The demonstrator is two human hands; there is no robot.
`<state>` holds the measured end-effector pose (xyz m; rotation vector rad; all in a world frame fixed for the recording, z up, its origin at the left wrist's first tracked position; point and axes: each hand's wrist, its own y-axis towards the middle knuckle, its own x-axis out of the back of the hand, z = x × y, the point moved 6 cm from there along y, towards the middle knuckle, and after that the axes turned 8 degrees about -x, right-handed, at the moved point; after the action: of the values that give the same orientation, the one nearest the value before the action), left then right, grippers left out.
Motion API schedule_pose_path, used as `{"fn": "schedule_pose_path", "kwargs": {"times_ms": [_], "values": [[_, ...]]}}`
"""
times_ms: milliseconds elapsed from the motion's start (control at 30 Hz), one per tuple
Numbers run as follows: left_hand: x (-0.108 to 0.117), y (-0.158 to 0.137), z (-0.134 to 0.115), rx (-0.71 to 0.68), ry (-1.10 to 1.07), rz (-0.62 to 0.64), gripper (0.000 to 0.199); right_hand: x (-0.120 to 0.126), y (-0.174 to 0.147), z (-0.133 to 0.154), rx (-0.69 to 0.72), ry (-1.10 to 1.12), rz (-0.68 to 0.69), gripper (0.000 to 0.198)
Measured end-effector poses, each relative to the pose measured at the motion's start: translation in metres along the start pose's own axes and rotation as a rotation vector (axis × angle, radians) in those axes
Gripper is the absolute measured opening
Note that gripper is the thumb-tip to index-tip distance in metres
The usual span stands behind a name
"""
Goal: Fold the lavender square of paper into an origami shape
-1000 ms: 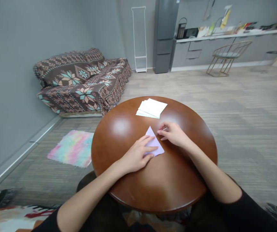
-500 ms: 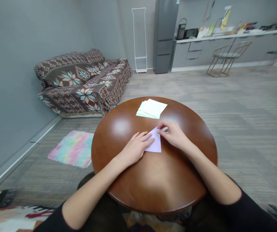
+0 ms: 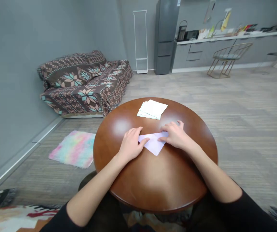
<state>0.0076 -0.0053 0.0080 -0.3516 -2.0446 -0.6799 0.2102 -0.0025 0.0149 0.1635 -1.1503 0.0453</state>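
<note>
A light purple sheet of paper (image 3: 154, 145), folded into a triangle, lies on the round brown table (image 3: 157, 180) with one corner pointing toward me. My left hand (image 3: 130, 145) grips its left corner between thumb and fingers. At the right corner, my right hand (image 3: 174, 134) has thumb and fingers closed on the paper, one finger sticking up. Both hands cover the ends of the long far edge. Just beyond them rests a loose stack of pale paper sheets (image 3: 152, 109), slightly fanned.
Left of the table a pastel fluffy rug (image 3: 73, 149) lies on the floor, with a sofa (image 3: 85, 83) under a patterned cover behind it. Farther back stand a white rack (image 3: 141, 42), a grey fridge (image 3: 166, 38), a kitchen counter (image 3: 201, 51) and a wire-backed chair (image 3: 228, 58).
The purple triangle has turned so its long edge faces away and a corner points at me. My hands have moved apart to its two side corners.
</note>
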Motion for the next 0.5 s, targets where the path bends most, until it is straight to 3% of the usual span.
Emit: {"fn": "schedule_pose_path", "kwargs": {"times_ms": [167,233,300,367,500], "values": [[0.003,-0.002,0.022,0.260,-0.663,-0.294,0.068,0.003,0.004,-0.012,-0.113,0.517,0.061,0.027],[-0.007,-0.001,0.021,0.333,-0.952,-0.232,0.067,0.003,0.005,-0.019,-0.178,0.737,0.045,0.035],[-0.018,0.000,0.013,0.366,-1.089,-0.060,0.055,0.001,0.005,-0.023,-0.233,0.855,0.035,0.039],[-0.023,-0.001,0.008,0.373,-1.085,0.042,0.045,0.000,0.005,-0.022,-0.244,0.898,0.051,0.039],[-0.023,-0.001,0.010,0.391,-1.030,-0.002,0.039,-0.004,0.003,-0.015,-0.229,0.925,0.155,0.040]]}}
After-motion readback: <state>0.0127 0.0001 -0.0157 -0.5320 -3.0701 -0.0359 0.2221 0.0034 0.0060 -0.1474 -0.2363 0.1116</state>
